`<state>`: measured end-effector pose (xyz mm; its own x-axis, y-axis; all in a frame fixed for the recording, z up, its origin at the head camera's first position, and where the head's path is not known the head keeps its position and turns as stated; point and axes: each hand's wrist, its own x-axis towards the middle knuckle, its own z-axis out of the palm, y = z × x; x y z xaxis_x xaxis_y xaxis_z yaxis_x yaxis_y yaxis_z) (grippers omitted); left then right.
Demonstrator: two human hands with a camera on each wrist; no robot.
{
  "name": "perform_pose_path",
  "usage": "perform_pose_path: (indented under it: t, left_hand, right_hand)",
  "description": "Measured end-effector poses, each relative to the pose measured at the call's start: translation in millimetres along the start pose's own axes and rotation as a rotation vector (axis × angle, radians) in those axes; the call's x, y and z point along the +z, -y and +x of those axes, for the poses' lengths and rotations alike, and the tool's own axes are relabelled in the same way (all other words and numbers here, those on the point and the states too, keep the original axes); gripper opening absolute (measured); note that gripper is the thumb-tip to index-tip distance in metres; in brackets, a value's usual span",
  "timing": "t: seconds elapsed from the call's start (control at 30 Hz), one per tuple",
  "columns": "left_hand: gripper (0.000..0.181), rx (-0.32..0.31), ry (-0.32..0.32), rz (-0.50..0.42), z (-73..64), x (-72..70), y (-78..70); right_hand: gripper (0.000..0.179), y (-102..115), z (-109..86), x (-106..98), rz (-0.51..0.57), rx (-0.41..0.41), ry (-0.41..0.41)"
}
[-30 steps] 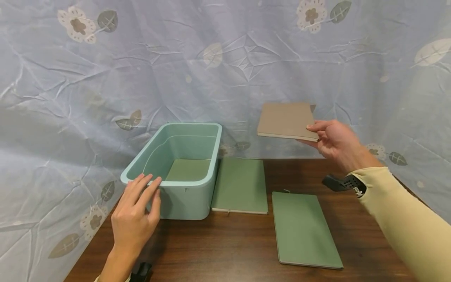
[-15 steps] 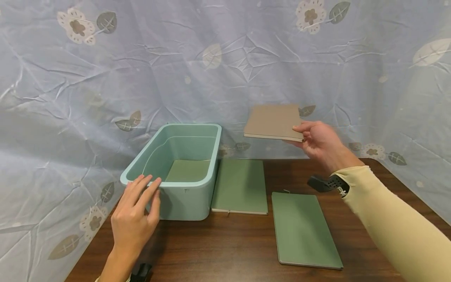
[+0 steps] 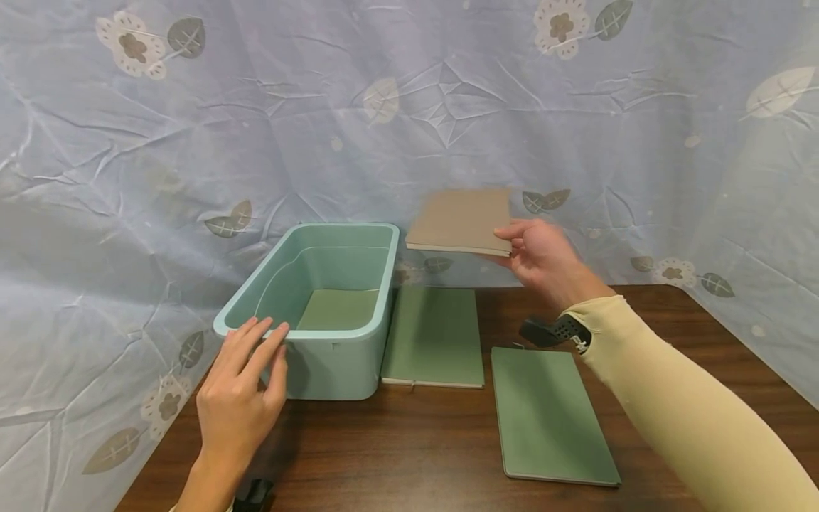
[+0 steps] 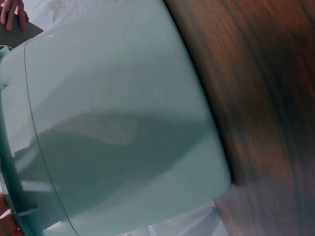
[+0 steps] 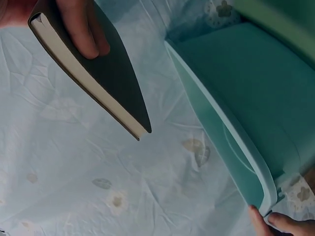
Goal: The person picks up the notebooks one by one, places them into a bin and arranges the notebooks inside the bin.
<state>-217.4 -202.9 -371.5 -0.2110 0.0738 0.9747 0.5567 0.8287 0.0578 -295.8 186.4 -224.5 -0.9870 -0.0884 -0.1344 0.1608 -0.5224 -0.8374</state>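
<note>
Above the wood-grain table (image 3: 409, 455), right of the teal bin (image 3: 338, 370): tan notebook (image 3: 457, 219), aloft.
Right hand (image 3: 540, 252): pinching the notebook's right edge, thumb on top.
Left hand (image 3: 237, 398): fingers fairly straight, slightly spread, fingertips at bin's near rim.
Tabletop: green notebook (image 3: 435, 338) beside bin; second green notebook (image 3: 553, 419) farther right, nearer.

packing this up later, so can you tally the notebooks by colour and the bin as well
Blue-green bin: 1
Tan notebook: 1
Green notebooks: 3, one of them inside the bin and partly hidden
Total: 5
</note>
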Motion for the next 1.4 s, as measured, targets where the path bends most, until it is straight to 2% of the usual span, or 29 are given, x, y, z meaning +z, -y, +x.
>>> perform_pose_path:
  t: [0.13,0.4,0.53,0.7,0.93,1.13,1.4]
  left_hand:
    - [0.026,0.001,0.000,0.000,-0.8,-0.5,1.2]
    - [0.026,0.005,-0.010,-0.002,-0.1,-0.9,1.2]
    - [0.026,0.007,-0.011,-0.001,1.3,-0.6,0.7]
    - [0.025,0.005,-0.015,-0.008,1.5,-1.1,0.3]
    - [0.026,0.002,-0.009,-0.009,1.3,-1.2,-0.7]
    - [0.026,-0.001,-0.006,-0.011,1.4,-1.0,-0.9]
    - [0.026,-0.005,-0.008,-0.008,1.3,0.2,-0.7]
  right_hand:
    - [0.061,-12,8.0,11,0.005,0.016,0.002]
    - [0.043,-35,18.5,36,-0.060,0.007,-0.015]
    - [0.049,-47,18.2,50,-0.078,-0.007,0.009]
    - [0.059,-64,21.7,68,-0.053,-0.005,0.005]
    - [0.044,-89,27.7,96,-0.009,0.007,-0.021]
    - [0.045,-106,30.4,115,-0.013,0.030,-0.009]
    - [0.051,-120,33.0,135,0.056,0.055,0.017]
